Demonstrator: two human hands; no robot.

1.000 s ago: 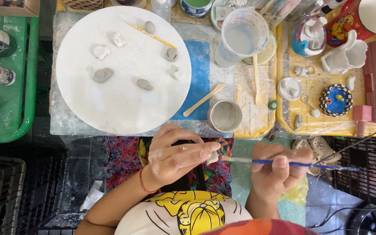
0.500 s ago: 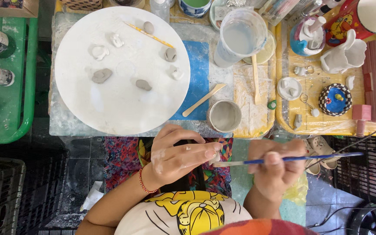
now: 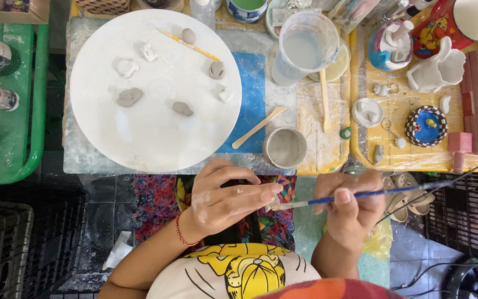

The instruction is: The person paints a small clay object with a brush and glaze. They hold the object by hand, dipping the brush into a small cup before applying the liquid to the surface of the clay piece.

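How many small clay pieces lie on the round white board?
6: grey top, grey right, grey left, grey centre, white ones upper left. A seventh may count.

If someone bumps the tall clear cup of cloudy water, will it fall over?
Maybe. The clear cup looks tall and narrow, so it could tip. The water probably weighs it down, though it would spill toward the white round board.

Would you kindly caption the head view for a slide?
Left hand pinches a small clay piece while right hand applies a blue-handled brush, below a white round board.
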